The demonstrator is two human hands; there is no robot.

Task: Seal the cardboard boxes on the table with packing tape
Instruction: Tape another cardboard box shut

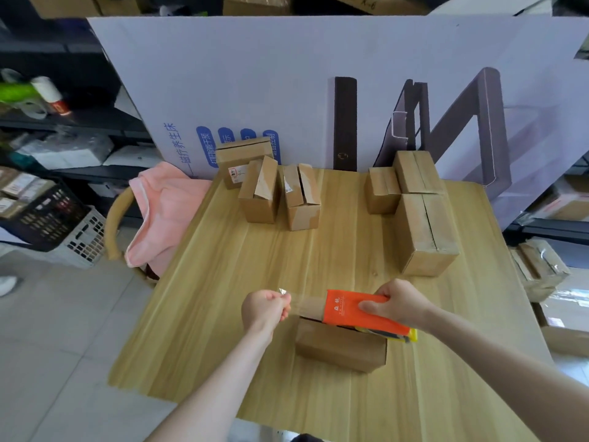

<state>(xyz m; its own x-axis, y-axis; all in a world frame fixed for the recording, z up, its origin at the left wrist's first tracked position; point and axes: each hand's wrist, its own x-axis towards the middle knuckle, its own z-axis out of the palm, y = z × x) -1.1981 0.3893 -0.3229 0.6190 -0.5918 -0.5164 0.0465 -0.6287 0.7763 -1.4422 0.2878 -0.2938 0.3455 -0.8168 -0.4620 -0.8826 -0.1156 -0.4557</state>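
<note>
Near the front edge of the table (223, 314), a little right of its middle, lies the box (341, 347) we are working on. Our right hand (395, 303) grips the orange dispenser (347, 309) over the box's top, fingers wrapped round its body. Our left hand (266, 309) is curled, pinching the free end of the tape (306, 306) just left of the box. The clear strip runs taut between that hand and the dispenser, and we cannot tell whether it touches the box. Along the far edge stand two groups. Towards the far left corner is a labelled box (243, 154) with two smaller ones, (259, 196) and (301, 199), in front of it, their flaps partly raised. Towards the far right corner are three more, (382, 189), (417, 172) and (427, 234), with flaps down and a seam showing on each; we cannot tell whether they are taped. A pink cloth (162, 212) hangs over a chair (111, 224) at the left edge. A large white printed board (287, 74) stands behind the far edge.
</note>
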